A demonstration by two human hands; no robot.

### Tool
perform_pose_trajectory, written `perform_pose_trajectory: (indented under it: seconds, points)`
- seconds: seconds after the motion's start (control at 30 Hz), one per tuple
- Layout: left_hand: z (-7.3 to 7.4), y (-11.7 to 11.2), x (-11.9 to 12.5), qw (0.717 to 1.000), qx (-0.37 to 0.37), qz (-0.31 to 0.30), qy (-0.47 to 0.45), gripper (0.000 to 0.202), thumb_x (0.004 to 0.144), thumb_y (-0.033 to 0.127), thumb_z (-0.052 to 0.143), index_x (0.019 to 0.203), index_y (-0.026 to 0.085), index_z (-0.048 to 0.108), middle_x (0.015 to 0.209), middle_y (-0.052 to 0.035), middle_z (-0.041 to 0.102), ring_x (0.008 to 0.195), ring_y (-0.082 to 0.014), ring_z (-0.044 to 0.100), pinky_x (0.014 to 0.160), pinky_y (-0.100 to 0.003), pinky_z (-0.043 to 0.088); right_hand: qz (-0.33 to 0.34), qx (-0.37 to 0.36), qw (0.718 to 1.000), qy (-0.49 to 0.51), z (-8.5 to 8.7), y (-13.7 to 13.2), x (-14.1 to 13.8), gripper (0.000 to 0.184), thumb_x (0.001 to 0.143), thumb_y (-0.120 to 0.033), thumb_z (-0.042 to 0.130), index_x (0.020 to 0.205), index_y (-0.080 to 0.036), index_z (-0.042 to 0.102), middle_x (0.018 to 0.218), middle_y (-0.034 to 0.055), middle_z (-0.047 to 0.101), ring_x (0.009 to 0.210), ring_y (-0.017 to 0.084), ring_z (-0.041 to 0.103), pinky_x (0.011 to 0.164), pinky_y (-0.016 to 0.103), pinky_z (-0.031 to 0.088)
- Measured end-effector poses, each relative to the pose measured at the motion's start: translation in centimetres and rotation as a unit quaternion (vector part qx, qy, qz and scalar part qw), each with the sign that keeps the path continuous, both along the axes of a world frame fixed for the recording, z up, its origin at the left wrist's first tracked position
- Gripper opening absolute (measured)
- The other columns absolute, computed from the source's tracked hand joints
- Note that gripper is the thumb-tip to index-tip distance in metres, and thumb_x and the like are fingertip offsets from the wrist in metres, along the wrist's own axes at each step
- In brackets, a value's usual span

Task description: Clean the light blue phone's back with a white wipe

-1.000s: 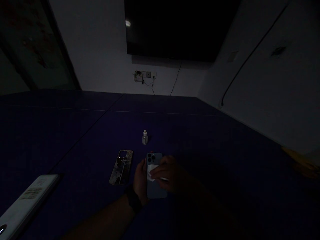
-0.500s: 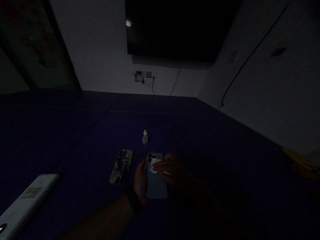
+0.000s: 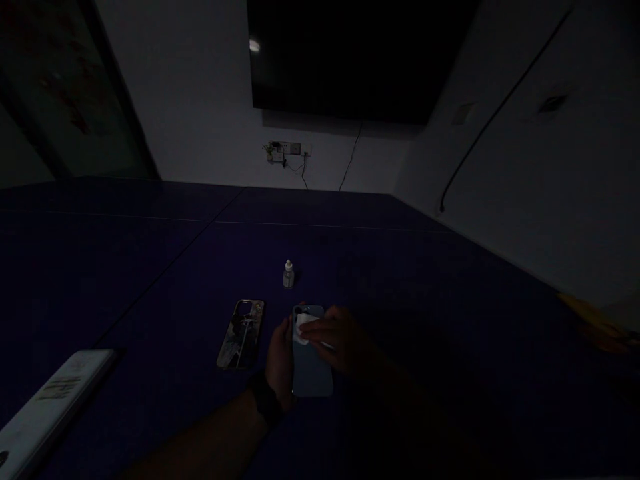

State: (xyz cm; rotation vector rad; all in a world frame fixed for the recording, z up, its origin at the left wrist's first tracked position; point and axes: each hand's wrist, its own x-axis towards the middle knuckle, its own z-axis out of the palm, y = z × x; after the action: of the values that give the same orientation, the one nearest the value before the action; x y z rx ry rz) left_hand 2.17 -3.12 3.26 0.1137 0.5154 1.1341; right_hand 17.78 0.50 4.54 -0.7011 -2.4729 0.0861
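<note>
A light blue phone (image 3: pixel 313 375) lies back-up on the dark blue table (image 3: pixel 400 280). My left hand (image 3: pixel 280 363) grips the phone's left edge, fingers curled along it, with a dark band at the wrist. My right hand (image 3: pixel 337 339) presses a small white cloth (image 3: pixel 303 327) onto the phone's upper part, over the camera area. A patterned phone case (image 3: pixel 241 333) lies just left of the phone. A small clear dropper bottle (image 3: pixel 289 275) stands upright behind them. The room is very dim.
A long white box (image 3: pixel 55 400) lies at the table's near left corner. A dark screen (image 3: pixel 360 60) hangs on the far wall above a socket with cables (image 3: pixel 287 150). The right wall runs close along the table's right edge.
My right hand has slid the white cloth from the phone's middle up toward the camera end. The left hand has kept its hold on the phone's edge.
</note>
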Motion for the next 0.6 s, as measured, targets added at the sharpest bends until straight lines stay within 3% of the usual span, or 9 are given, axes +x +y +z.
perform_pose_trajectory:
  seconds: [0.2, 0.4, 0.5, 0.6]
  points:
    - [0.6, -0.1, 0.1, 0.999, 0.011, 0.035, 0.009, 0.034, 0.091, 0.039, 0.055, 0.115, 0.017, 0.066, 0.087, -0.0048, 0.070, 0.076, -0.0218, 0.068, 0.076, -0.032, 0.051, 0.059, -0.033, 0.997, 0.027, 0.3, -0.7, -0.1, 0.022, 0.085, -0.020, 0.069, 0.102, -0.033, 0.075, 0.108, -0.0058, 0.078, 0.085, 0.019, 0.059, 0.077, 0.037, 0.040]
    - [0.8, -0.2, 0.2, 0.999, 0.017, 0.032, 0.017, 0.030, 0.092, 0.039, 0.056, 0.114, 0.020, 0.065, 0.092, -0.0052, 0.072, 0.079, -0.0224, 0.068, 0.077, -0.034, 0.051, 0.007, -0.005, 0.999, 0.050, 0.6, 0.4, 2.8, 0.021, 0.088, -0.018, 0.065, 0.104, -0.028, 0.073, 0.108, -0.0010, 0.078, 0.088, 0.019, 0.063, 0.080, 0.036, 0.044]
    - [0.5, -0.2, 0.1, 1.000, 0.027, 0.014, 0.004, 0.037, 0.090, 0.041, 0.058, 0.121, 0.020, 0.062, 0.097, -0.0062, 0.072, 0.080, -0.0227, 0.069, 0.077, -0.034, 0.051, -0.013, 0.006, 0.999, 0.031, 0.0, 0.5, 2.4, 0.027, 0.090, -0.016, 0.063, 0.113, -0.028, 0.071, 0.116, 0.0011, 0.076, 0.092, 0.019, 0.065, 0.081, 0.036, 0.044]
    - [0.1, -0.1, 0.0, 0.999, 0.035, 0.019, 0.004, 0.040, 0.090, 0.043, 0.058, 0.121, 0.018, 0.062, 0.096, -0.0065, 0.072, 0.079, -0.0222, 0.068, 0.077, -0.034, 0.051, 0.025, -0.005, 0.999, 0.033, -0.4, 0.2, 1.6, 0.028, 0.089, -0.014, 0.063, 0.111, -0.030, 0.071, 0.115, -0.0004, 0.076, 0.088, 0.018, 0.066, 0.081, 0.036, 0.044]
